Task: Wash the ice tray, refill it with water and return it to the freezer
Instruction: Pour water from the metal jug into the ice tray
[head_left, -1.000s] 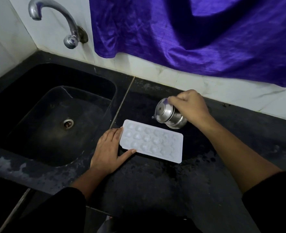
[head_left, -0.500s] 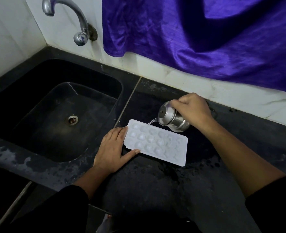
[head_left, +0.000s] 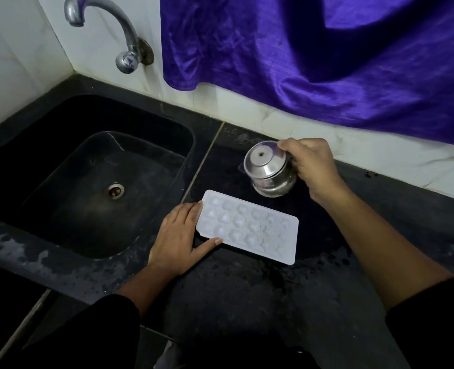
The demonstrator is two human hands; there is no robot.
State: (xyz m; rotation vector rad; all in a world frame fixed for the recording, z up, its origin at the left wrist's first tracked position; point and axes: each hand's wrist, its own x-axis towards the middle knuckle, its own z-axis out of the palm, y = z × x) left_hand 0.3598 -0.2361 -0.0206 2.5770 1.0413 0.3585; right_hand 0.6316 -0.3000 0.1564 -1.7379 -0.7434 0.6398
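Your left hand (head_left: 179, 239) is lying flat, bracing the ice tray (head_left: 248, 226) on the wet counter (head_left: 247, 302) beside the sink (head_left: 87, 182); your right hand (head_left: 311, 166) is gripping a tilted steel pot (head_left: 268, 169) just behind the tray.

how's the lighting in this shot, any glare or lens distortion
Head view: dim overall, with the black counter swallowing detail; bright glare on the steel pot and tap; the white ice tray is washed out; wide-angle bending leans the wall edges and corners.
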